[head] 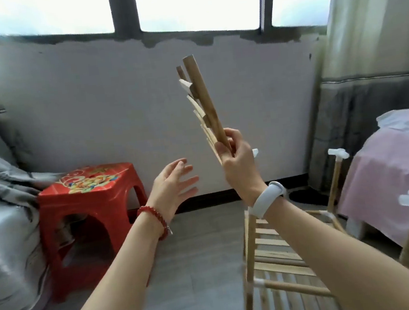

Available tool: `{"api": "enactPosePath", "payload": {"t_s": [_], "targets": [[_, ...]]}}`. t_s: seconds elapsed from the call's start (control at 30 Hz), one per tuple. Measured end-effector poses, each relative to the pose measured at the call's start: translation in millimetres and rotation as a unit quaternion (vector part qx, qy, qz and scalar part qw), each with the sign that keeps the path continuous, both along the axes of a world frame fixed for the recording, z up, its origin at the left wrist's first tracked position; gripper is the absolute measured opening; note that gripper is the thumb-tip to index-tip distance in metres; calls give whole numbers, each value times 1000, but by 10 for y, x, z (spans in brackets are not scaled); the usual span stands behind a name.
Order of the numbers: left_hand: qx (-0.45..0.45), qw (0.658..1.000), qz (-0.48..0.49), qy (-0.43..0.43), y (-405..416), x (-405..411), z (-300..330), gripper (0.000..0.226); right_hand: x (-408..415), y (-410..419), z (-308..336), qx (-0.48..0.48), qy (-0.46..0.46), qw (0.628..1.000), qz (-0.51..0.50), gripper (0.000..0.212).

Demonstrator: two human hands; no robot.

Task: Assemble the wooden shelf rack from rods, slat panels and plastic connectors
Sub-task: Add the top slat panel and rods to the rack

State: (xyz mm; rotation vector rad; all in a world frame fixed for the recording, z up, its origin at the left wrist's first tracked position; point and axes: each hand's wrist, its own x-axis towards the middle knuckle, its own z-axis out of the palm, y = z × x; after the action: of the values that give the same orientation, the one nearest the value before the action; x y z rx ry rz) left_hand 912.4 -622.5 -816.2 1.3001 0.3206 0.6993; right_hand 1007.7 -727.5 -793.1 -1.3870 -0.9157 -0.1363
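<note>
The half-built rack (272, 256) stands on the floor at lower right, beside the pink-covered bed (389, 168); take it as the landmark. Its uprights end in white plastic connectors (338, 154), open and waiting for the next level. Left of the rack, well apart, sits a red stool (88, 192).

Above the rack, the right hand (237, 161) grips a slat panel (202, 109) by its lower end, fingers (233, 138) curled round the thick side rod, so the panel stands nearly upright and edge-on, tilted a little to the left. The left hand (173, 183) hovers left of the panel, clear of it, palm turned in and fingers (188, 181) spread and relaxed, holding nothing.

Likely the step is turning this panel flat to seat it on the rack. Done well, the free hand should take the panel's far rod before it is lowered, so both rods stay level and their ends meet the connectors squarely rather than one corner jamming first.
</note>
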Motion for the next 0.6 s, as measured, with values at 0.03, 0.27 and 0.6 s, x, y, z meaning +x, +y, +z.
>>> {"api": "enactPosePath", "payload": {"t_s": [0.03,0.27,0.6], "targets": [[-21,999,-16,-18,-107,19,95,21,38,-132,67,2,-24,1000,-9,16],[-166,972,-151,-69,-653,276,372,49,524,-1084,-295,-126,-293,931,-178,29],[158,967,-52,191,-1154,718,-11,17,880,-1949,-865,-283,-416,824,-261,26]]}}
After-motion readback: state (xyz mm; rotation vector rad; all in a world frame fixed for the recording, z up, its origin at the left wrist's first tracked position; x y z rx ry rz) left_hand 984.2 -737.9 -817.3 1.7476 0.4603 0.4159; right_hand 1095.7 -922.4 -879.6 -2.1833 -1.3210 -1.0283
